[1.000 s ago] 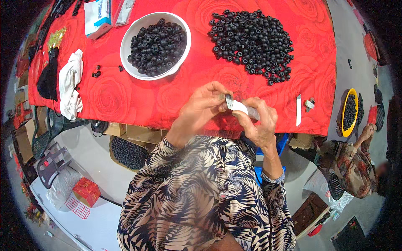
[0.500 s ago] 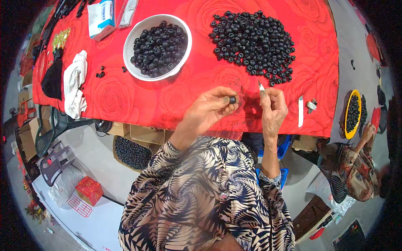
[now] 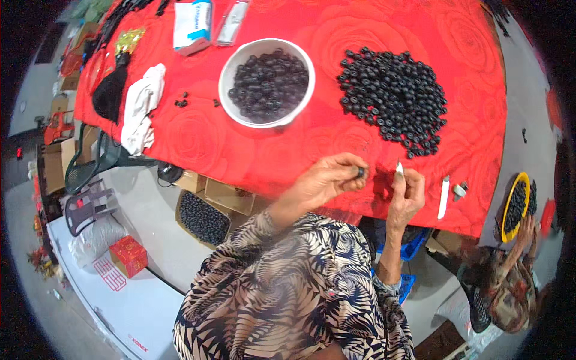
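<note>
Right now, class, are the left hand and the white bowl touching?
Apart: the head view shows red tablecloth between the left hand and the white bowl.

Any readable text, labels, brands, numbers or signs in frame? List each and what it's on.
White panel: red lettering at its lower end and a large red emblem; wording not copied here.
White-and-blue packet: blue print, too small to read.
Red box: pale marks, too small to read.
Black pieces: no legible markings.

Red-covered table [image 3: 192, 141], one; black bead heap [image 3: 393, 99] thereon, one; white bowl [image 3: 268, 124], one; yellow basin [image 3: 507, 237], one; red box [image 3: 128, 257], one.
</note>
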The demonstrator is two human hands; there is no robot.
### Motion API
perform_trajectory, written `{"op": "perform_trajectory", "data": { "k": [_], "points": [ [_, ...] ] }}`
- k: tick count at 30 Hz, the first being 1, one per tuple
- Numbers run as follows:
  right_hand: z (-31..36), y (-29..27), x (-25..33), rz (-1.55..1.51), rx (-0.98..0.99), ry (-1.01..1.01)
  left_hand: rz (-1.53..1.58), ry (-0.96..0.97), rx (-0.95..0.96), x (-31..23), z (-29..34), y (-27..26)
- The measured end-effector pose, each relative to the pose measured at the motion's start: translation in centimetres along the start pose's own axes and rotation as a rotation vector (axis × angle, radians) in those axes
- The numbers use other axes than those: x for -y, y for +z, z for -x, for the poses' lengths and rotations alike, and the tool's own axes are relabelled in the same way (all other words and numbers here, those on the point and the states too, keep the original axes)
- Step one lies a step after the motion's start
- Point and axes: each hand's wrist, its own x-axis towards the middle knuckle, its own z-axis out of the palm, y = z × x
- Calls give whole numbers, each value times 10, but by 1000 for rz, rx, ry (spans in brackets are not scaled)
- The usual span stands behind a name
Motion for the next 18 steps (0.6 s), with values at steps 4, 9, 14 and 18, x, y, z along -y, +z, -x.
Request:
{"op": "perform_trajectory", "data": {
  "k": [4, 9, 14, 18],
  "points": [
    [-2, -1, 0, 34, 10, -1, -37, -4, 28, 9, -4, -11],
    [-2, 1, 2, 85, 42, 27, -103, -40, -1, 16, -3, -5],
    [-2, 2, 1, 109, 23, 14, -149, -42, 24, 28, -3, 4],
    [-4, 0, -11, 119, 51, -4, -328, -51, 69, 31, 1, 12]
  ]
}}
